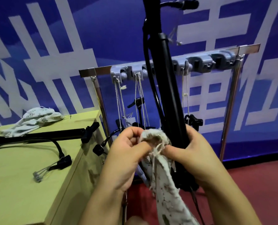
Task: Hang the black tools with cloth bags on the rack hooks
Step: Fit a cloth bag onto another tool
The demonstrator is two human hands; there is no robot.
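Observation:
A long black tool [165, 82] stands upright in front of me, its cable running up along it. My right hand [195, 150] grips its lower shaft and pinches the mouth of a patterned cloth bag [164, 184]. My left hand [128, 153] pinches the other side of the bag's mouth and drawstring. The bag hangs down beside the tool. Behind stands the rack [167, 64] with grey hooks; strings hang from several hooks, holding black tools [138, 101] below.
To the left is a light wooden table [21, 184] carrying another black tool [42, 135] with its cable and plug [63, 161], and a second cloth bag [39, 119]. A blue banner wall is behind the rack. The floor is red.

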